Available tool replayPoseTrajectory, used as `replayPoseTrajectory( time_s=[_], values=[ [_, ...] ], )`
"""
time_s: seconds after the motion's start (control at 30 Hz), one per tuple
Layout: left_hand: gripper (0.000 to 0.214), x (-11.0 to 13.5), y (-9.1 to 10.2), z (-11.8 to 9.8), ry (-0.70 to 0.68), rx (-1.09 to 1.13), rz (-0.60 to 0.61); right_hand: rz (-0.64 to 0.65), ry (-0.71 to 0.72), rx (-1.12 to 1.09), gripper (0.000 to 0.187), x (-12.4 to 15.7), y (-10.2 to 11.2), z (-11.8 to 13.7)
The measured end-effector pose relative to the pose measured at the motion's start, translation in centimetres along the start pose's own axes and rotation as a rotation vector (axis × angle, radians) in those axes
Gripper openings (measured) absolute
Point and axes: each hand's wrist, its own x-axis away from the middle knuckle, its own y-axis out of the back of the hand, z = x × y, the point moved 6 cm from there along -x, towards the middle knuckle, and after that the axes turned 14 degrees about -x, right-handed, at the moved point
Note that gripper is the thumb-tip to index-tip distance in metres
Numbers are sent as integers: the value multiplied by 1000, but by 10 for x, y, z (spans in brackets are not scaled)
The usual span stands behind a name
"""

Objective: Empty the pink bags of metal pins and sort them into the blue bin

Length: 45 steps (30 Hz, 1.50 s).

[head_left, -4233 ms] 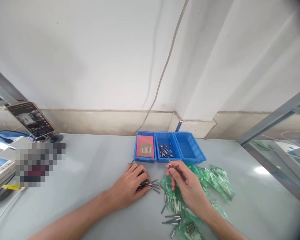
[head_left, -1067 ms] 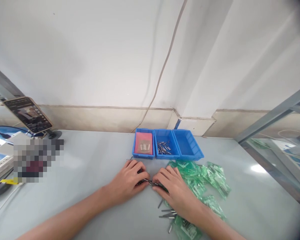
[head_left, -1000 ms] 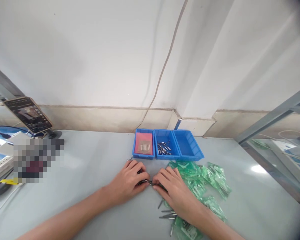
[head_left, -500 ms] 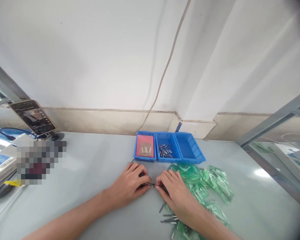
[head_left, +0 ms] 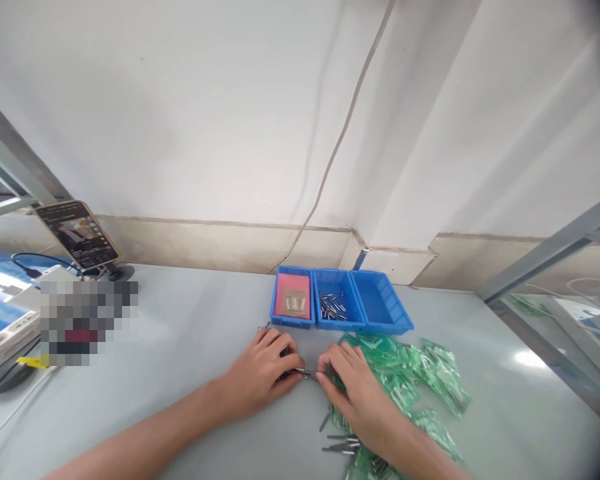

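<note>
My left hand (head_left: pixel 265 368) is closed over a small bunch of thin metal pins on the grey table, most of them hidden under the palm and fingers. One slim, shiny metal pin (head_left: pixel 308 375) sticks out between its thumb and index finger. Its far end meets the pinched thumb and fingertips of my right hand (head_left: pixel 350 381). Beside my right wrist lie loose dark and silver pins (head_left: pixel 344 445). Green plastic bags (head_left: pixel 383 357) with metal parts inside spread out behind and beneath the right forearm.
Behind my hands stand three joined blue bins: the left bin (head_left: pixel 273 312) holds a pink packet (head_left: pixel 293 287), the middle one metal pins (head_left: pixel 333 307). A phone (head_left: pixel 83 233) is propped on a stand at the left. Metal frame posts (head_left: pixel 540 247) flank the table.
The view has shifted slightly. My right fingertips have drawn a little away from my left hand, so a bit more of the metal pin shows between them.
</note>
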Motion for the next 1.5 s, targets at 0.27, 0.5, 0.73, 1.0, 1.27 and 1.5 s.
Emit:
replayPoseTrajectory(
  time_s=[0.27, 0.5, 0.73, 1.0, 1.27, 1.5],
  values=[
    [5, 0, -1, 0, 14, -3, -11, -129, 90, -181, 22, -1, 6, 1],
    [12, 1, -2, 1, 24, 22, -8, -180, 101, -161, 23, 1, 10, -3],
    [20, -1, -1, 3, 76, 85, 52, -268, -54, -207, 14, 2, 18, -11],
    [13, -1, 4, -3, 38, 62, 44, -397, -195, -331, 16, 2, 28, -21],
    [11, -1, 4, -7, -3, 17, 27, -350, -155, -363, 19, -3, 29, -17],
    [7, -1, 3, -7, -7, 7, 19, -324, -118, -372, 16, -2, 25, -15]
  ],
)
